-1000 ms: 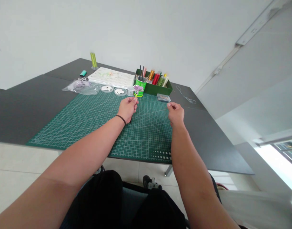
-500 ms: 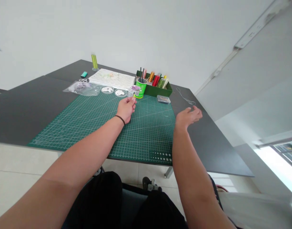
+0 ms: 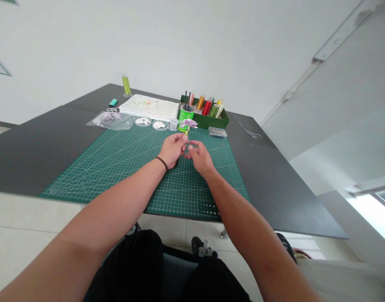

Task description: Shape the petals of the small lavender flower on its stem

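Observation:
My left hand (image 3: 173, 149) is closed around the stem of a small purple flower (image 3: 188, 123), holding it upright over the green cutting mat (image 3: 123, 163). A dark band sits on that wrist. My right hand (image 3: 199, 156) is right beside the left one, fingers curled and pinched near the stem just below the flower. What those fingers grip is too small to make out. Both hands hover over the far middle of the mat.
Behind the hands stand a green cup of tools (image 3: 184, 115), a dark green box of bead tubes (image 3: 208, 114), small white dishes (image 3: 143, 121), a clear bead case (image 3: 218, 132), a plastic bag (image 3: 109, 120), a white board (image 3: 150, 107) and a thin wire (image 3: 247, 130) on the dark table (image 3: 32, 142).
My right hand swung out to the right with fingers spread, then came back left and closed beside the left hand at the flower stem. The left hand kept its grip.

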{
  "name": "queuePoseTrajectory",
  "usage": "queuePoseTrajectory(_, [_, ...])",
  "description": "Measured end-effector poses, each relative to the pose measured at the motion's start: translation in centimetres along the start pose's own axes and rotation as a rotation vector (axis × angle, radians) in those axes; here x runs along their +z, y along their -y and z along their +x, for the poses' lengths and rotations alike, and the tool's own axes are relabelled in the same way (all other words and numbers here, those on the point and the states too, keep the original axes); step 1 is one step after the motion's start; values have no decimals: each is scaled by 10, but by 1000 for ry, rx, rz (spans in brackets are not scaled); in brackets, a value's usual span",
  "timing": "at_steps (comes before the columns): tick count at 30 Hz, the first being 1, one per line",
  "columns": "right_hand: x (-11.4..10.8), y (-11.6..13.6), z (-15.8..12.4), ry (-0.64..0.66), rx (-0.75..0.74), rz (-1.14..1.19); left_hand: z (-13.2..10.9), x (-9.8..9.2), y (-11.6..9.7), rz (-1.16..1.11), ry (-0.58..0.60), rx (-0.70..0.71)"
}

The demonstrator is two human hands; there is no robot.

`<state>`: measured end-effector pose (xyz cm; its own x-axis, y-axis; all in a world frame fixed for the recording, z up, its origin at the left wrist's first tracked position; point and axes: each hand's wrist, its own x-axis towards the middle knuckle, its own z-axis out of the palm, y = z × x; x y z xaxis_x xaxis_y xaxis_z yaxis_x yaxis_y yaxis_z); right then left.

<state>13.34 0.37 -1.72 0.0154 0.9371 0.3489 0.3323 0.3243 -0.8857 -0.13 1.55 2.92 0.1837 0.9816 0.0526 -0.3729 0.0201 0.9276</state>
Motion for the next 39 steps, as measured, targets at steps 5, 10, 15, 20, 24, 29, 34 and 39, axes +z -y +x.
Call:
queuePoseTrajectory(5, [-7, 15, -3, -82, 1, 23, 0, 2, 2, -1, -11, 27])
queuePoseTrajectory(10, [-10, 26, -4, -217, -33, 60, -2, 4, 2, -17, -9, -12])
queuePoseTrajectory(15, [-12, 27, -3, -278, -68, 73, -5, 3, 2, -84, 52, -19])
queuePoseTrajectory(20, [-14, 24, -2, -306, -85, 77, -7, 2, -2, -159, 98, -38])
queuePoseTrajectory(24, [-15, 20, -2, -315, -74, 84, -7, 3, -2, -163, 100, -57])
queuePoseTrajectory(29, [-16, 18, -1, -316, -71, 134, -7, 5, -1, -128, 101, -67])
queuePoseTrajectory(34, [-17, 20, -1, -317, -53, 133, -7, 5, 0, -114, 109, -65])
queuePoseTrajectory(39, [-15, 22, -2, -317, -55, 166, -7, 6, 1, -105, 106, -52])
